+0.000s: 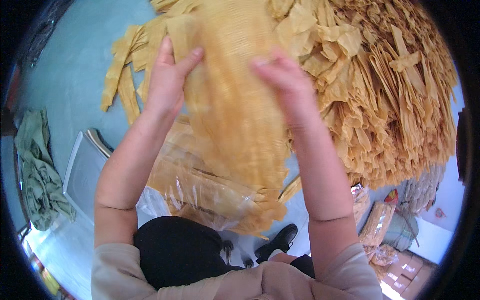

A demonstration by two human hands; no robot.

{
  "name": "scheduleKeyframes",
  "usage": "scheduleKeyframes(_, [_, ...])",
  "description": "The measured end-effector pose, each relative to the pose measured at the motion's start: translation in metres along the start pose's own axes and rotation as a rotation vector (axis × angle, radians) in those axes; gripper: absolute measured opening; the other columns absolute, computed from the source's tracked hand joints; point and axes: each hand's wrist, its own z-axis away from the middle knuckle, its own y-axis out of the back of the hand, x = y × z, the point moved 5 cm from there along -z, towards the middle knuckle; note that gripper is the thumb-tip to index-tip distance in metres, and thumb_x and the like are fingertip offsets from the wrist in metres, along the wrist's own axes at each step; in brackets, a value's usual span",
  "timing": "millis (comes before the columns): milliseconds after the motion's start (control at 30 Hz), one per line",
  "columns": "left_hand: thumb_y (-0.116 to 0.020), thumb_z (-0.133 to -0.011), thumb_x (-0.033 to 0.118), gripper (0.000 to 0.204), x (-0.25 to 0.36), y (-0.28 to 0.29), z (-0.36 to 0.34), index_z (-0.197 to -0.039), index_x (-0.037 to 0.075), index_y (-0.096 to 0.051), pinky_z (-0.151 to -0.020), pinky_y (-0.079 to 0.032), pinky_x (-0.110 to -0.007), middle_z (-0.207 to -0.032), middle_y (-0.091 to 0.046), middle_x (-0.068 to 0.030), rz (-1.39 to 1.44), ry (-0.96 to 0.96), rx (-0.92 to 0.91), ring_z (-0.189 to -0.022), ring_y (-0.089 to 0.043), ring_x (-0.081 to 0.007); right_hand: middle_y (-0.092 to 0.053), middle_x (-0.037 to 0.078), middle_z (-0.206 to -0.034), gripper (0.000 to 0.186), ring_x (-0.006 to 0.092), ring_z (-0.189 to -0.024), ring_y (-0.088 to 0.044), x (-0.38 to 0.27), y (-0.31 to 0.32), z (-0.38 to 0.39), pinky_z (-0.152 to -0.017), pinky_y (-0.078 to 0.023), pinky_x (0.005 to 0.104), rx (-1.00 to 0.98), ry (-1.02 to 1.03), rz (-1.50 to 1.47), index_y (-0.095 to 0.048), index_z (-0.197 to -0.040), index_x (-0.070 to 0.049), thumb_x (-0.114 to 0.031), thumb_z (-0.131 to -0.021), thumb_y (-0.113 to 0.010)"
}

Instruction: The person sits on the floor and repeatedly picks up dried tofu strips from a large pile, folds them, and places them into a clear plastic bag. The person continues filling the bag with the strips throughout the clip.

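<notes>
A long, wrinkled, yellow tofu skin sheet [240, 95], blurred by motion, hangs in front of me between my two hands. My left hand [168, 80] is at its left edge, thumb over the front and one finger pointing up; the remaining fingers are hidden. On the opposite edge, my right hand [290, 82] grips the sheet, its fingers smeared by movement. Below the sheet, a clear plastic bag [200, 195] holds more flat yellow sheets near my lap. Loose tofu skin strips [120, 80] lie beyond my left hand.
A large heap of yellow tofu skin [385, 110] rises on the right. To the left are a grey plastic stool or chair [87, 157] and a crumpled green cloth [42, 170]. Packed bags [377, 225] and cardboard boxes [406, 272] stand at lower right. My black shoe [280, 242] is below.
</notes>
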Motion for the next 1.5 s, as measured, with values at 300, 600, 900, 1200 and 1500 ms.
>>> scheduleKeyframes(300, [-0.061, -0.090, 0.016, 0.047, -0.066, 0.009, 0.019, -0.131, 0.004, -0.042, -0.095, -0.047, -0.039, -0.124, -0.055, -0.0112, 0.183, 0.428, -0.027, -0.112, -0.055, -0.0235, -0.061, 0.005, -0.103, 0.029, 0.0126, -0.094, -0.056, 0.091, 0.012, -0.017, -0.082, -0.046, 0.0289, 0.185, 0.025, 0.620, -0.053, -0.111, -0.004, -0.021, -0.089, -0.060])
scheduleKeyframes(600, [-0.067, -0.085, 0.018, 0.046, -0.100, 0.044, -0.001, -0.123, 0.000, -0.050, -0.090, -0.049, -0.035, -0.116, -0.060, -0.0117, 0.007, 0.474, 0.116, -0.103, -0.060, -0.0222, -0.062, 0.009, -0.096, 0.044, 0.0197, -0.089, -0.059, 0.149, 0.139, -0.043, -0.079, -0.048, 0.0313, 0.886, -0.149, 0.316, -0.050, -0.115, -0.004, -0.014, -0.077, -0.071])
scheduleKeyframes(900, [-0.068, -0.083, 0.018, 0.043, -0.062, 0.037, -0.027, -0.119, -0.001, -0.054, -0.089, -0.049, -0.032, -0.111, -0.063, -0.0103, -0.070, 0.360, -0.233, -0.102, -0.061, -0.0183, -0.066, 0.002, -0.106, 0.035, 0.0112, -0.097, -0.059, 0.092, 0.057, -0.068, -0.086, -0.045, 0.0272, -0.156, -0.108, 0.370, -0.059, -0.119, -0.005, -0.007, -0.084, -0.062])
scheduleKeyframes(1200, [-0.062, -0.088, 0.025, 0.038, -0.068, 0.053, -0.020, -0.116, 0.001, -0.056, -0.089, -0.049, -0.036, -0.107, -0.064, -0.0110, 0.364, 0.399, 0.010, -0.099, -0.062, -0.0232, -0.045, 0.026, -0.129, 0.074, 0.0391, -0.117, -0.048, 0.059, 0.183, -0.101, -0.099, -0.039, 0.0455, 0.654, -0.012, 1.651, -0.032, -0.140, -0.012, -0.033, -0.077, -0.065])
scheduleKeyframes(1500, [-0.060, -0.087, 0.034, 0.047, -0.071, 0.023, 0.036, -0.122, 0.002, -0.053, -0.093, -0.047, -0.039, -0.113, -0.062, -0.0117, 0.396, 0.610, -0.054, -0.104, -0.060, -0.0260, -0.049, 0.006, -0.133, 0.061, 0.0160, -0.121, -0.046, 0.097, 0.070, 0.042, -0.101, -0.038, 0.0307, 0.024, -0.129, 0.293, -0.032, -0.142, -0.005, -0.006, -0.083, -0.047])
